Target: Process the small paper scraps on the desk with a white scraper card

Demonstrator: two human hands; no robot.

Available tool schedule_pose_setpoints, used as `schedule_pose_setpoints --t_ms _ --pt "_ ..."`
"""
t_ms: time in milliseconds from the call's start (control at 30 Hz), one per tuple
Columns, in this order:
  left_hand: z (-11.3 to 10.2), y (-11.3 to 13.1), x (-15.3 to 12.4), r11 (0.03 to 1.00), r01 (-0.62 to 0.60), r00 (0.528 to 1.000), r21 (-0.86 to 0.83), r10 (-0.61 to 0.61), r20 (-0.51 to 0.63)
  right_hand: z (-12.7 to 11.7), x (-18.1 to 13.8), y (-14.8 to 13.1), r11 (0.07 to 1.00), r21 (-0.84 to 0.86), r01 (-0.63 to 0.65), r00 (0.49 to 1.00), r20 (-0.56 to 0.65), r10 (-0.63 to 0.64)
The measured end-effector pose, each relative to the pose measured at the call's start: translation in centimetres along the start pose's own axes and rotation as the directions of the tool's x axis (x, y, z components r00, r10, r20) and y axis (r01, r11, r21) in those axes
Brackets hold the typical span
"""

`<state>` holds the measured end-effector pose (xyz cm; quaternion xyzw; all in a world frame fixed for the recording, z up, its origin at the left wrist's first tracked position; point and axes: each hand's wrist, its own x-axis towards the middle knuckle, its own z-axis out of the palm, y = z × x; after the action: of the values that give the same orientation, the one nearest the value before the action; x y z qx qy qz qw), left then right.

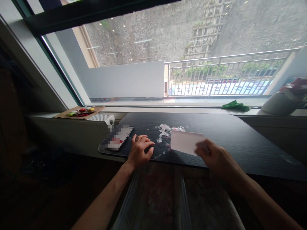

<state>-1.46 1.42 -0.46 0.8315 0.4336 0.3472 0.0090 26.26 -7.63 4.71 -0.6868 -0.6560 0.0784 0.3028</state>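
Note:
My right hand [212, 156] grips a white card [185, 141] by its near right edge and holds it against the dark table [240, 140]. The card's far edge sits beside a small heap of white paper scraps [165, 130]. My left hand [140, 151] rests on the table's front edge with its fingers curled under, and nothing shows in it. A phone [119, 138] lies flat just left of that hand. Below the table's edge, between my arms, hangs a clear plastic bag [158, 195] with scraps inside.
A window and a balcony railing [225, 76] run behind the table. On the sill are a green cloth [236, 105], a white pot [279, 103] at the right, and a cardboard sheet with small coloured things [80, 112] beside a white device [102, 118] at the left.

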Motion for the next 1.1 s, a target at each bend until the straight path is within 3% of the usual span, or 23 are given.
schedule_pose_setpoints --t_ms 233,433,500,633,700,1100 --pt "-0.1 0.1 0.0 1.0 -0.008 1.0 0.008 0.008 0.008 0.6 -0.3 -0.2 0.996 0.068 0.059 0.996 -0.068 -0.054" --pt "0.0 0.1 0.0 1.0 -0.005 1.0 0.004 0.005 -0.004 2.0 -0.2 -0.5 0.965 0.2 0.167 0.984 0.022 -0.175" --pt "0.0 0.1 0.0 1.0 -0.009 1.0 0.003 0.009 -0.005 1.5 -0.4 0.5 0.973 0.201 0.114 0.993 0.013 -0.119" --pt "0.0 0.1 0.0 1.0 -0.004 1.0 0.008 0.004 0.0 0.5 0.0 3.7 0.977 0.183 -0.111 0.987 -0.094 0.13" --pt "0.0 0.1 0.0 1.0 0.002 1.0 0.009 -0.002 0.002 0.7 0.4 4.8 0.965 0.206 -0.164 0.981 -0.071 0.182" --pt "-0.1 0.1 0.1 1.0 -0.001 1.0 0.001 0.001 0.012 3.0 0.8 2.8 0.944 0.283 -0.17 0.983 0.112 0.144"
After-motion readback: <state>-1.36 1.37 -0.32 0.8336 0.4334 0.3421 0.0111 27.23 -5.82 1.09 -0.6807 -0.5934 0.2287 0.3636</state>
